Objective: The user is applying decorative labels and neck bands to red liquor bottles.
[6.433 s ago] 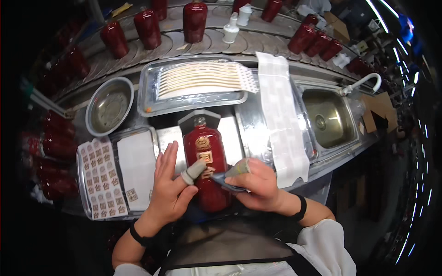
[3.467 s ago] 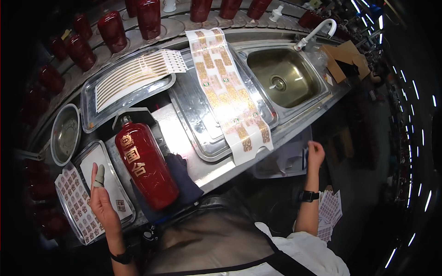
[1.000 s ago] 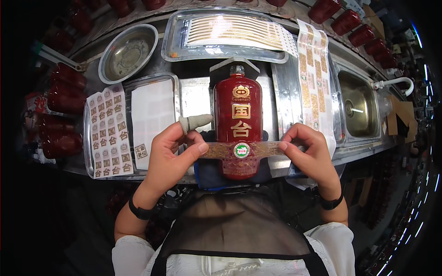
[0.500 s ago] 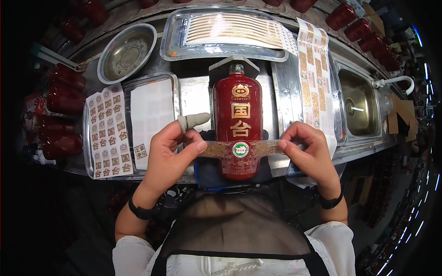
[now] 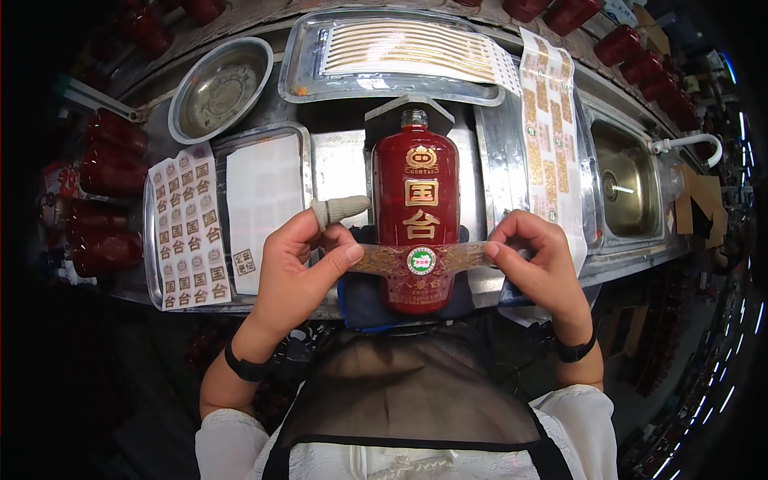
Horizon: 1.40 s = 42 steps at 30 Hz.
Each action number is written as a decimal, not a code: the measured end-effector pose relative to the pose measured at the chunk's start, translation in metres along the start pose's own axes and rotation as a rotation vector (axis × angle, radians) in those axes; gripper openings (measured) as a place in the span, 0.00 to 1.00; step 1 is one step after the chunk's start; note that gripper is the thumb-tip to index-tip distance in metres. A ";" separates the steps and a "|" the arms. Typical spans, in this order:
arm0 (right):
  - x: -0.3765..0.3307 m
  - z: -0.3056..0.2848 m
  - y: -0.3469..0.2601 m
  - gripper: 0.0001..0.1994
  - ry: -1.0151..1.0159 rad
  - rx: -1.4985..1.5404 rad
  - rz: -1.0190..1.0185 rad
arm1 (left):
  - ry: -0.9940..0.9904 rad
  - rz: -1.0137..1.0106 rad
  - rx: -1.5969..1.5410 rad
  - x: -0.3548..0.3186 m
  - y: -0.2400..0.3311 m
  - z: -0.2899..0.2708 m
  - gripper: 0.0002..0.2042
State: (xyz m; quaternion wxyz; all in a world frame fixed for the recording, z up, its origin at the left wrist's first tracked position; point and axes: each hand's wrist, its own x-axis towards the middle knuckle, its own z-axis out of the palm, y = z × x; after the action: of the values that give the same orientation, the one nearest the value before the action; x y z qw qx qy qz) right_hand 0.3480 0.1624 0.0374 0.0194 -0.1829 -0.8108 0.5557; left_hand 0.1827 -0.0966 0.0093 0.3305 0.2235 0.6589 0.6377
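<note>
A dark red bottle (image 5: 416,164) lies on its back in front of me, its neck away from me, with gold emblems down its front. Across its lower part stretches a clear decal strip (image 5: 464,256) with gold pattern and a round green-and-white emblem. My left hand (image 5: 308,256) pinches the strip's left end between thumb and fingers; its index finger wears a cloth finger cover (image 5: 340,210). The strip's right end is pinched by my right hand (image 5: 532,252). Whether the strip touches the glass all along, I cannot tell. Under the bottle's lower end lies a dark cloth (image 5: 364,308).
Left are a sheet of gold decals (image 5: 188,232), a white sheet (image 5: 264,200) on a tray and a round metal basin (image 5: 220,92). A tray (image 5: 300,88) with gold-striped sheets stands behind. Right are a long decal sheet (image 5: 548,120) and a sink (image 5: 616,212). Red bottles (image 5: 112,180) line the edges.
Both hands keep hold of the strip's ends and have barely moved. The whole view has shifted slightly; gold lettering beneath the strip shows a little more clearly.
</note>
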 end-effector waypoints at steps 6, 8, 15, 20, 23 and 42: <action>0.000 0.001 0.004 0.07 -0.005 -0.043 -0.015 | 0.011 0.000 0.042 0.000 0.001 0.000 0.23; 0.001 0.004 0.006 0.06 0.006 -0.057 -0.033 | 0.016 0.013 0.059 0.002 -0.002 -0.002 0.22; -0.004 0.025 0.001 0.16 0.205 0.002 0.113 | -0.037 0.120 0.126 0.008 0.003 0.009 0.34; 0.007 0.039 0.006 0.39 0.042 0.005 -0.021 | -0.197 0.151 0.284 0.015 -0.012 0.016 0.50; 0.009 0.042 0.007 0.42 0.049 0.051 -0.005 | -0.205 0.127 0.179 0.018 -0.014 0.015 0.49; 0.009 0.043 0.016 0.42 0.005 0.141 0.020 | -0.220 0.128 0.077 0.017 -0.012 0.017 0.48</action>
State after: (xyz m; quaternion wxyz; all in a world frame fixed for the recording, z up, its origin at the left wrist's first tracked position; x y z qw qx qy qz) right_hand 0.3342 0.1318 0.0049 0.0288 -0.1905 -0.7676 0.6113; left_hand 0.1849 -0.0742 -0.0041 0.3505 0.3465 0.6270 0.6033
